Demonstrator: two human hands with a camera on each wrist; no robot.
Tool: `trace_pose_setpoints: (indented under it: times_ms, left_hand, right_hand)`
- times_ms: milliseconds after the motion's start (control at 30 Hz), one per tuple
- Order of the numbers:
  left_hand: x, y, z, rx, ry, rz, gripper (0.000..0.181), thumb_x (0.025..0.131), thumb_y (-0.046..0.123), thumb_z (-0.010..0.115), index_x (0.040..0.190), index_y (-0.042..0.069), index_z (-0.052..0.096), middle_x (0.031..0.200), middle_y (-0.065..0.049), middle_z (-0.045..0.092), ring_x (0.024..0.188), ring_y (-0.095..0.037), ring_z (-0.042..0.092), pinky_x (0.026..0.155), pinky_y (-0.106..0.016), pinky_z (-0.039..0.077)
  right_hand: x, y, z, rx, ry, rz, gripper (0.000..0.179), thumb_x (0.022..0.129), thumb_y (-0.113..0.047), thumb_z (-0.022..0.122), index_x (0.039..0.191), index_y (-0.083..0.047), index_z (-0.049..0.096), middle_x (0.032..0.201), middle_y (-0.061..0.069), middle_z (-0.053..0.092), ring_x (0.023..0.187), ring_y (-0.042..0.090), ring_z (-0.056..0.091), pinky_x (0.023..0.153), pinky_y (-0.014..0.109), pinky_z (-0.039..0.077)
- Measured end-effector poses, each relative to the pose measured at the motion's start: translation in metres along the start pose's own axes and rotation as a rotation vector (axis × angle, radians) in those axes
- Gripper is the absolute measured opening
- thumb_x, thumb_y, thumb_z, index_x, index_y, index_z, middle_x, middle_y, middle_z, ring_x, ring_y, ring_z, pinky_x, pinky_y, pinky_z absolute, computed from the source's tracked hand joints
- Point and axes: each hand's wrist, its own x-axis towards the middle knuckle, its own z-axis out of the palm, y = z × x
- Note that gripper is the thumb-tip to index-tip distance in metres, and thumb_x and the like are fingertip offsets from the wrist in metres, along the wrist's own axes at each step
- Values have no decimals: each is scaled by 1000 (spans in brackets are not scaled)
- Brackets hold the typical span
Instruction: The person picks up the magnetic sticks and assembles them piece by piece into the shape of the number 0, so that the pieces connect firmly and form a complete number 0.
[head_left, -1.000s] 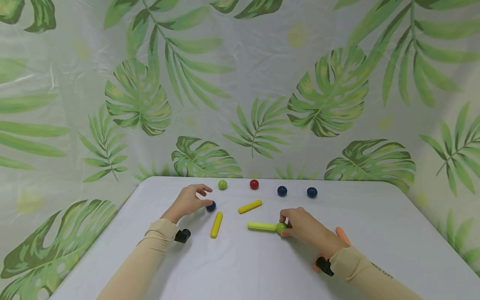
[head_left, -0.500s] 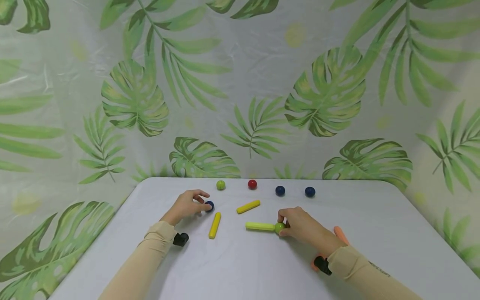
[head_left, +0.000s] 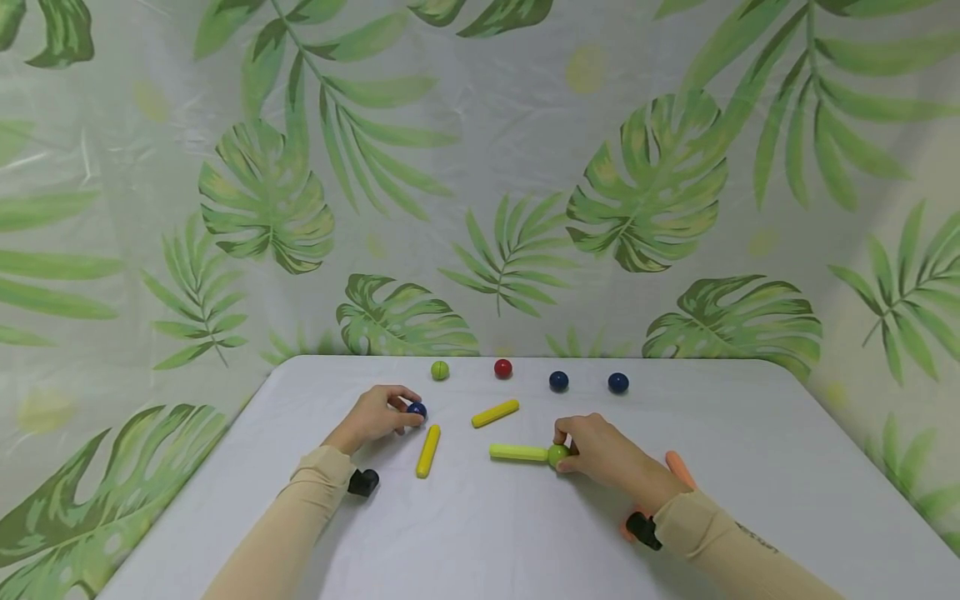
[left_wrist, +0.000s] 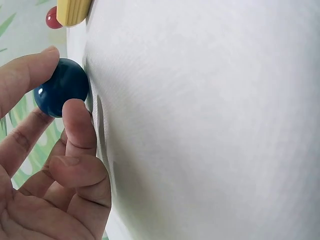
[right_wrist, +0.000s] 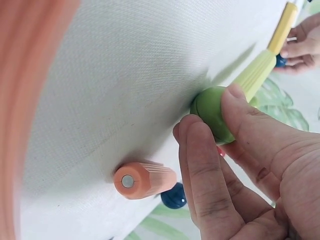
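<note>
In the head view my left hand (head_left: 381, 412) pinches a dark blue ball (head_left: 416, 411) at the left of the white table. Up close in the left wrist view, thumb and fingertips lie on either side of the blue ball (left_wrist: 62, 88). My right hand (head_left: 600, 450) pinches a green ball (head_left: 558, 455) at the right end of a lime-green stick (head_left: 518, 452). The right wrist view has thumb and fingers around the green ball (right_wrist: 212, 112), which appears to touch the stick (right_wrist: 255, 75). A yellow stick (head_left: 428, 451) lies just right of my left hand.
Along the table's back edge sit a green ball (head_left: 440, 370), a red ball (head_left: 503, 368) and two blue balls (head_left: 558, 381). Another yellow stick (head_left: 495, 413) lies mid-table. Orange sticks (head_left: 680, 469) lie partly hidden beneath my right forearm.
My left fingers have come down and now hold the blue ball together with the thumb. My right hand stays on the green ball. The head view has shifted slightly.
</note>
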Motion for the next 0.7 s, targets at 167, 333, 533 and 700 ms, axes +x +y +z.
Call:
trace_pose_setpoints:
  times_ms: [167, 333, 533, 700]
  left_hand:
    - [-2, 2, 0, -2, 4, 2, 32, 92, 24, 86, 121, 13, 77, 101, -7, 68, 73, -17, 68, 67, -28, 48]
    - [-2, 2, 0, -1, 4, -2, 33, 92, 25, 86, 121, 13, 77, 100, -6, 68, 73, -17, 68, 67, -28, 47]
    - [-1, 3, 0, -11, 12, -1, 32, 92, 24, 87, 121, 13, 77, 101, -7, 68, 73, -17, 69, 67, -28, 48]
    - [1, 4, -1, -23, 13, 2, 32, 92, 24, 87, 121, 14, 77, 103, -7, 68, 73, -17, 69, 66, -28, 51]
  right_hand:
    - [0, 0, 1, 7, 4, 0, 26, 85, -7, 90, 92, -11, 65, 74, -3, 62, 67, 11, 53, 64, 25, 44]
    - [-1, 0, 1, 15, 10, -5, 26, 85, -6, 90, 92, -11, 65, 73, -3, 62, 66, 10, 52, 62, 24, 43]
    - [-1, 1, 1, 16, 12, -6, 26, 85, -7, 90, 92, -11, 66, 74, -3, 62, 67, 10, 53, 62, 24, 44]
    - [0, 1, 2, 13, 11, -1, 26, 85, -8, 90, 93, -11, 66, 74, -3, 62, 67, 11, 53, 63, 25, 44]
